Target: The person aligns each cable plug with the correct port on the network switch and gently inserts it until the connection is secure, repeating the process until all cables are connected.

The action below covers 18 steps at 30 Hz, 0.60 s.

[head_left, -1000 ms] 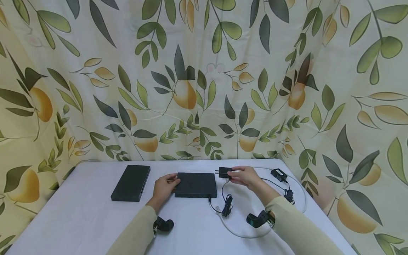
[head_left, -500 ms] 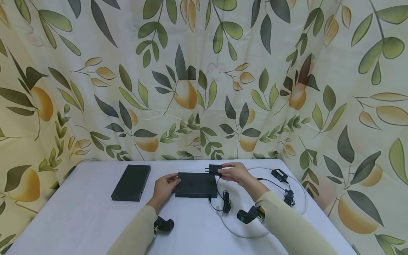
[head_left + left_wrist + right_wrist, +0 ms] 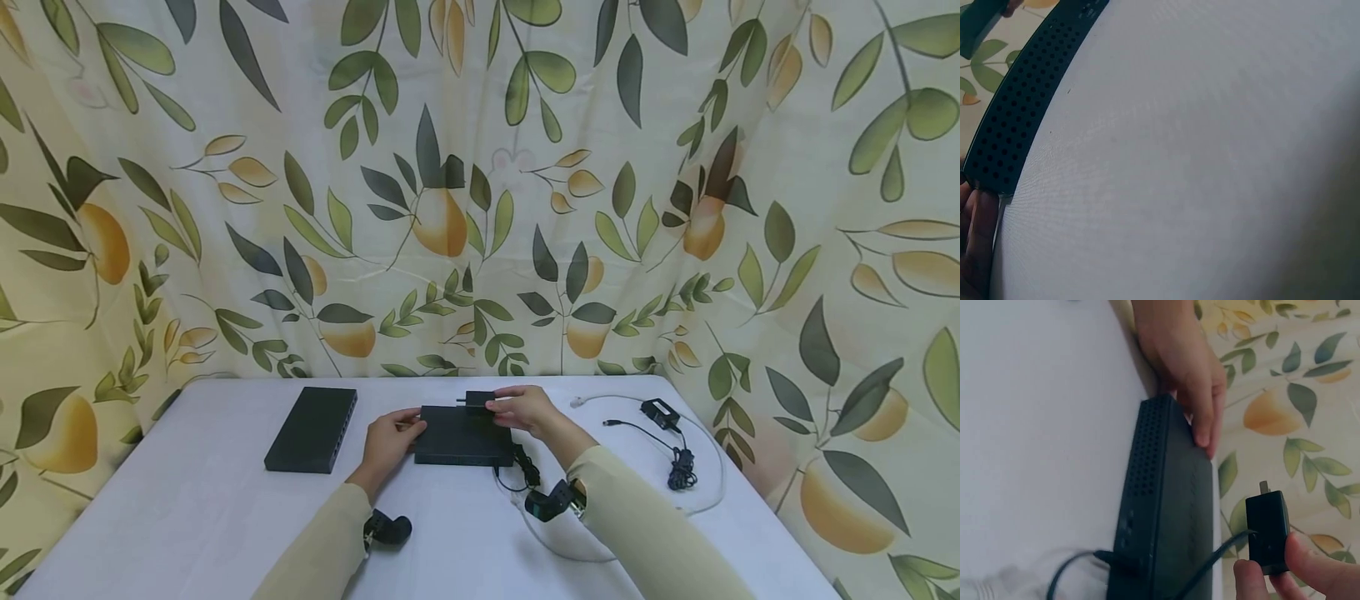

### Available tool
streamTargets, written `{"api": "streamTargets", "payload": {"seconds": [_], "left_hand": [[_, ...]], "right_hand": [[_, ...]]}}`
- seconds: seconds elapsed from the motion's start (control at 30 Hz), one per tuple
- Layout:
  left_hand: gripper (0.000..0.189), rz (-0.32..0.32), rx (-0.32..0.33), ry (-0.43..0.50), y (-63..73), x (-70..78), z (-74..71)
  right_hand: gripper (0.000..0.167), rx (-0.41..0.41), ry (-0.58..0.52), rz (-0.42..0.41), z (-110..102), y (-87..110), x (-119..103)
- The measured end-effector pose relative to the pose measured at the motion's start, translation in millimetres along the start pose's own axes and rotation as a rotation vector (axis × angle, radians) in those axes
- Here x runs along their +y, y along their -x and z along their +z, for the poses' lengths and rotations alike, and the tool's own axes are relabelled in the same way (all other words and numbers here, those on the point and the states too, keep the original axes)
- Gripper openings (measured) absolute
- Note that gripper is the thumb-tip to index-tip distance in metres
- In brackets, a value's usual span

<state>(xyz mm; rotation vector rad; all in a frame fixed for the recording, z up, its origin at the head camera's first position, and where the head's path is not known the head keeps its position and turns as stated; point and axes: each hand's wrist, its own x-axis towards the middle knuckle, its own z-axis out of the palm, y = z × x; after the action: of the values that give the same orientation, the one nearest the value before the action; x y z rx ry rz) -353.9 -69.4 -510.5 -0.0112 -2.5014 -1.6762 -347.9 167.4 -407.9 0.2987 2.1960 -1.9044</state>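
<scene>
A flat black electronic box (image 3: 457,435) with a perforated side lies on the white table. My left hand (image 3: 390,440) holds its left end; the right wrist view shows that hand (image 3: 1188,369) with fingers over the corner. Thumb and fingers of my right hand (image 3: 528,414) pinch a black power adapter (image 3: 1266,528), its prongs pointing left in the head view. The adapter is raised above the back right part of the box. A thin black cord (image 3: 1216,562) runs from it, and a black plug (image 3: 1113,559) sits in the box's perforated side.
Left of the box lies a second flat black box (image 3: 311,431) with ports along one side. At the right are another adapter (image 3: 660,412) with a bundled cord (image 3: 681,468) and a white cable (image 3: 722,467). A patterned curtain (image 3: 480,250) hangs behind the table.
My right hand has carried the power adapter leftward, from beside the box to over its back right part. Its cord bundle has shifted left too. The left hand stays on the box.
</scene>
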Motion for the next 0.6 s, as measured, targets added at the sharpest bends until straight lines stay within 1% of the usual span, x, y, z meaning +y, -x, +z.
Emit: {"api": "streamTargets", "payload": {"seconds": [0.17, 0.3, 0.6], "left_hand": [[0.032, 0.01, 0.0, -0.007, 0.0, -0.6, 0.0], [0.031, 0.003, -0.002, -0.007, -0.7, -1.1, -0.1], [0.03, -0.003, 0.0, -0.012, -1.7, -2.4, 0.7]], "right_hand": [[0.043, 0.001, 0.005, 0.019, 12, -5.1, 6], [0.043, 0.002, 0.001, 0.031, 19, -7.3, 10], [0.043, -0.004, 0.038, 0.015, 33, -6.9, 11]]}}
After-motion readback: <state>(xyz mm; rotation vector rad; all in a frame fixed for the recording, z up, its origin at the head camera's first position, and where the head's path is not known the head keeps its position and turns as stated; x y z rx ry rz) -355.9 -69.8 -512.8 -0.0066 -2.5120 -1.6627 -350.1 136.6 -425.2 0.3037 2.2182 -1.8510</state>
